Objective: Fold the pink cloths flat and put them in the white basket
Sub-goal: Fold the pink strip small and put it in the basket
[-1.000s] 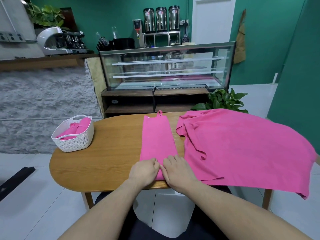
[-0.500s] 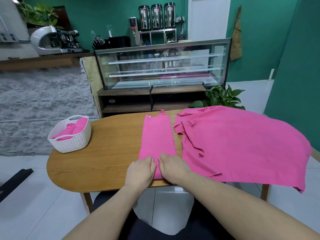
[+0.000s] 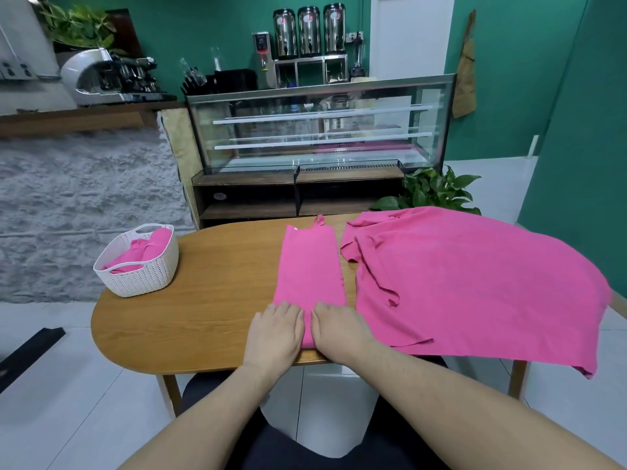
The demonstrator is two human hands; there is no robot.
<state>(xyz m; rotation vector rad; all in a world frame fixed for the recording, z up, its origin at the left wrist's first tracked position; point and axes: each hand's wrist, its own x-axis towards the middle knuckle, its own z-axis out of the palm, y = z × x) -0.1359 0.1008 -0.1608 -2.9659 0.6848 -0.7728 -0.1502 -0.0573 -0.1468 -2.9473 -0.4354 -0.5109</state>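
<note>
A pink cloth folded into a long narrow strip (image 3: 310, 266) lies lengthwise on the wooden table (image 3: 210, 300), its small loop at the far end. My left hand (image 3: 276, 329) and my right hand (image 3: 339, 329) rest side by side on its near end, fingers curled over the cloth. A larger pink cloth (image 3: 475, 283) lies spread and rumpled to the right, hanging over the table's right edge. The white basket (image 3: 139, 269) stands at the table's left end with pink cloth inside.
A glass display case (image 3: 322, 130) stands behind the table, with a potted plant (image 3: 431, 191) at its right. A stone-faced counter (image 3: 84, 205) runs along the left. White tiled floor surrounds the table.
Both hands have slid slightly up along the near end of the folded strip and stay pressed on it. The cloths and basket have not moved.
</note>
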